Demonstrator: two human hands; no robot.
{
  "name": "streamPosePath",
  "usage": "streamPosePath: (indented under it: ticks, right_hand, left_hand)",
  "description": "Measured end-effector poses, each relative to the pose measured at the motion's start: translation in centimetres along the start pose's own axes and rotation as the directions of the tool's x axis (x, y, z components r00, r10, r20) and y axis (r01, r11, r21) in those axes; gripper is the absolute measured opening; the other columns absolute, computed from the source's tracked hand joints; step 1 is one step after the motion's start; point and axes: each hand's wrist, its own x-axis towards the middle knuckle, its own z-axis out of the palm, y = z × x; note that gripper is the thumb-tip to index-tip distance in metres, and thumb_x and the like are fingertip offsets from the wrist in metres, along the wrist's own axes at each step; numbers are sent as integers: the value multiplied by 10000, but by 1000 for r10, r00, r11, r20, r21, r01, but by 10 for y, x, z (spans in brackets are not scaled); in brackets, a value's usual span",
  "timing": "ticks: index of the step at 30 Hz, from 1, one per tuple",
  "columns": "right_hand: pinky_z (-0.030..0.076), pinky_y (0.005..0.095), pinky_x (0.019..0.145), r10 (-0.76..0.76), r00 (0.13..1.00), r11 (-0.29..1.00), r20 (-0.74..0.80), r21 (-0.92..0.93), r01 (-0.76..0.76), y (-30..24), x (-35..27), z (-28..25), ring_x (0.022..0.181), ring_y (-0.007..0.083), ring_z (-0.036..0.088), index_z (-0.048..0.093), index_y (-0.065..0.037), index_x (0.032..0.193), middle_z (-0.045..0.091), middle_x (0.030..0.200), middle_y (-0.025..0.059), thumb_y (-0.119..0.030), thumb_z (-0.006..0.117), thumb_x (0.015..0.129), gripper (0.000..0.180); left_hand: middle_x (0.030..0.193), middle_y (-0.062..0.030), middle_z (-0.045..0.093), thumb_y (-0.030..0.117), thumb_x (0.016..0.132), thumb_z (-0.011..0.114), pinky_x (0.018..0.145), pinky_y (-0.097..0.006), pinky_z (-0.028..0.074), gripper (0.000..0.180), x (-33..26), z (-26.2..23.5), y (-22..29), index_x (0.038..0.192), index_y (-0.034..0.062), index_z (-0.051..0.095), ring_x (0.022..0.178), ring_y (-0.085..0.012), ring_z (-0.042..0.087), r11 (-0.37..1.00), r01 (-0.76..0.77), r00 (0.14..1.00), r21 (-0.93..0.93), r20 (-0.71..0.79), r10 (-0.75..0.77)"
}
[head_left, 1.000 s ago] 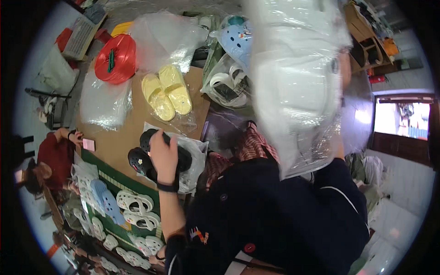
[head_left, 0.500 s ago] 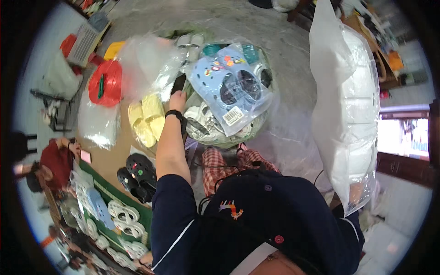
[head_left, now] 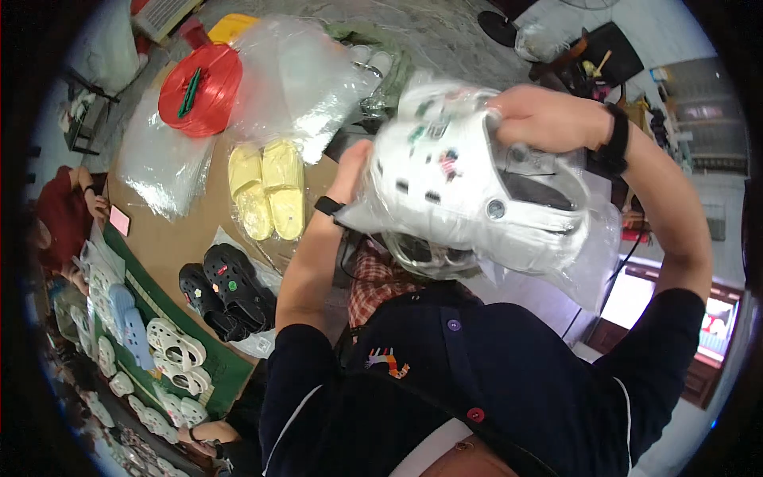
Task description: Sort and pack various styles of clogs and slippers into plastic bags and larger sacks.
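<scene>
In front of my chest hangs a clear plastic bag holding a pair of white clogs [head_left: 469,179] with small charms, smeared by motion. My right hand [head_left: 540,119] grips the bag at its upper right, fingers curled round a clog's edge. My left hand [head_left: 354,168] is closed at the bag's left side, next to a black flat object [head_left: 343,141] that it seems to hold; its fingertips are hidden. Below the white pair, part of another bagged pair [head_left: 429,253] shows. The blue clogs are hidden from view.
The brown table at left bears bagged yellow slides [head_left: 270,191], black clogs [head_left: 230,290], clear plastic bags [head_left: 278,87] and a red tape roll [head_left: 200,91]. Several light clogs [head_left: 179,355] lie on a green surface, where other people work. A green sack [head_left: 389,83] stands beyond the table.
The white bulging package at far right has come in front of me, showing the white clogs. My right hand has risen with it. The blue clogs are covered now, and the view has turned.
</scene>
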Motion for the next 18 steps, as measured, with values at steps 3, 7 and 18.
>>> streamPosePath:
  ticks: [3, 7, 18]
  right_hand:
    - [430, 413, 674, 51, 942, 961, 332, -274, 44, -9, 77, 11, 703, 323, 538, 548, 51, 888, 581, 776, 229, -201, 480, 812, 272]
    - [446, 425, 671, -81, 825, 850, 559, -394, 350, 45, 166, 38, 755, 348, 579, 594, 25, 815, 605, 820, 220, -203, 486, 817, 252]
    - [496, 442, 725, 155, 979, 821, 129, -568, -55, 96, 252, 124, 833, 365, 634, 698, -21, 875, 654, 908, 227, -218, 596, 747, 256]
  left_hand:
    - [812, -63, 612, 250, 932, 500, 689, -300, 421, 279, -7, -1, 2, 920, -16, 583, 743, -134, 511, 986, 120, 979, 114, -181, -98]
    - [827, -33, 582, 199, 947, 503, 715, -286, 425, 221, -24, 3, 23, 911, -6, 578, 779, -120, 527, 973, 146, 976, 180, -186, -112]
    - [871, -244, 575, 221, 927, 478, 715, -455, 439, 248, -33, 14, 26, 880, -11, 553, 874, -447, 530, 873, -21, 937, 487, -295, 187]
